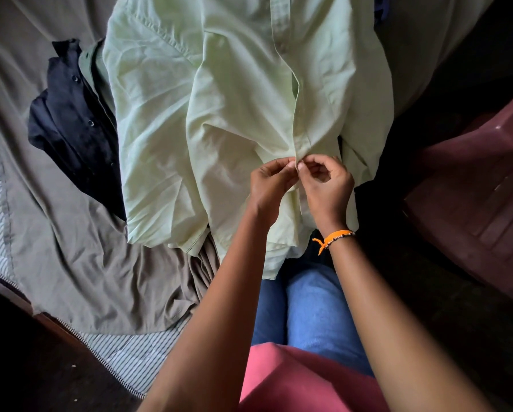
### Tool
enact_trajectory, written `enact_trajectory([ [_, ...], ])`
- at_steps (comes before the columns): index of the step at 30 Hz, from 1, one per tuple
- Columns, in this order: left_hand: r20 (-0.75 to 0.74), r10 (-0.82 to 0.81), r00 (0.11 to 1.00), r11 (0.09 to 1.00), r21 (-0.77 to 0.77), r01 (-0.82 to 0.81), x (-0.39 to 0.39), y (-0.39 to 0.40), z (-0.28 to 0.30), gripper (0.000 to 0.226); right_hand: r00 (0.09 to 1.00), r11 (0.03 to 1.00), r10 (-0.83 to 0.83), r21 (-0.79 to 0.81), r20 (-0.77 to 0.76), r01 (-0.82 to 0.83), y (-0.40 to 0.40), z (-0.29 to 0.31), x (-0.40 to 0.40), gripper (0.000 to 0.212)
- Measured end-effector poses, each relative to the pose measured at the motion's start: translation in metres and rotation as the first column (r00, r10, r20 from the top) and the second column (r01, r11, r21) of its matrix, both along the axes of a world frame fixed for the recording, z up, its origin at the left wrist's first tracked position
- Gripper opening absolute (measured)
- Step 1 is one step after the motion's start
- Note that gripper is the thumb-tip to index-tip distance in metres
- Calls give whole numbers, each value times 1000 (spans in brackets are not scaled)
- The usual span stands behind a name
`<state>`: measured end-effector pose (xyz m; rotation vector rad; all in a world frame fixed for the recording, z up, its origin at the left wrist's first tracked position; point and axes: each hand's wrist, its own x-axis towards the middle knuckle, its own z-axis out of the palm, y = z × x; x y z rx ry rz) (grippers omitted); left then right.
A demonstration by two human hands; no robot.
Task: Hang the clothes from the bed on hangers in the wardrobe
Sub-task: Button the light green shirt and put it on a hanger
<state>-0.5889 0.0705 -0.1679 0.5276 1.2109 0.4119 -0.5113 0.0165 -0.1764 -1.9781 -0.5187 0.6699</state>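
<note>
The pale green shirt (219,120) lies front up on the bed (71,263), its long axis running away from me, hem nearest my knees. My left hand (271,185) and right hand (326,185) both pinch its button strip near the lower end. The cloth is thin, creased cotton. A dark navy shirt (71,120) lies beside it on the rumpled olive sheet. A maroon plastic chair (481,185) stands at right.

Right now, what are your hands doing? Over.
Both hands, left and right, pinching the green shirt at its button strip. Dark shirt waiting on bed. Nothing blocking.
</note>
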Motion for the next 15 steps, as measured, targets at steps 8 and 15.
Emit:
enact_trajectory([
  [8, -164, -59, 985, 992, -120, 39, 9, 6, 8, 19, 982, 991, 131, -20, 136, -130, -7, -4, 4, 10],
  [15, -136, -26, 990, 913, -406, -32, 8, 11, 11, 14, 995, 995, 96, 23, 10, -96, -10, 0, 1, 7],
])
